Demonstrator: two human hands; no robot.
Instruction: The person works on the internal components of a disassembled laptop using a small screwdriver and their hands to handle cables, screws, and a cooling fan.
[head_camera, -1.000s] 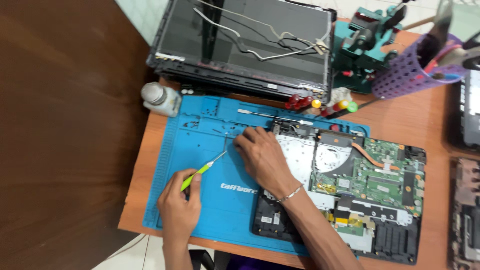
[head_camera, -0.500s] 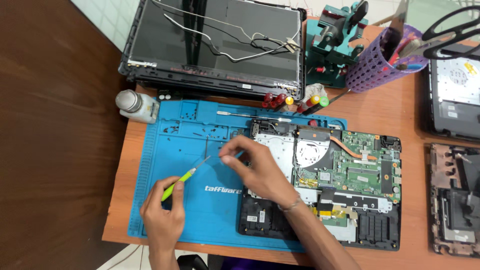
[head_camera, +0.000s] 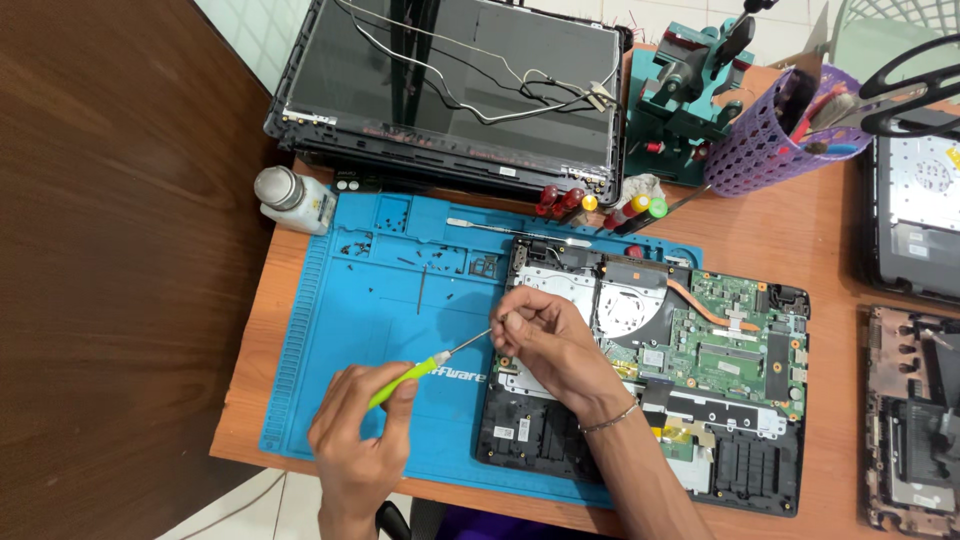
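My left hand (head_camera: 355, 440) grips the green handle of a thin screwdriver (head_camera: 405, 378) over the blue work mat (head_camera: 370, 310). Its metal shaft points up and to the right. My right hand (head_camera: 545, 340) rests on the left edge of the opened laptop base (head_camera: 730, 350), with thumb and fingertips pinched at the screwdriver's tip. Anything between those fingers is too small to see. A thin bracelet sits on my right wrist. The laptop's fan, copper heat pipe and green circuit board lie uncovered to the right of my hand.
A detached screen panel (head_camera: 460, 90) with loose cables lies at the back. Nearby are a white bottle (head_camera: 290, 198), a metal pry tool (head_camera: 500, 228), several coloured screwdrivers (head_camera: 600, 205), a teal vise (head_camera: 690, 90) and a purple tool basket (head_camera: 765, 130). Other laptop shells (head_camera: 915, 420) sit at the right.
The view has shifted. My right hand has moved from the laptop's upper left corner down along its left edge, and the screwdriver followed with it.
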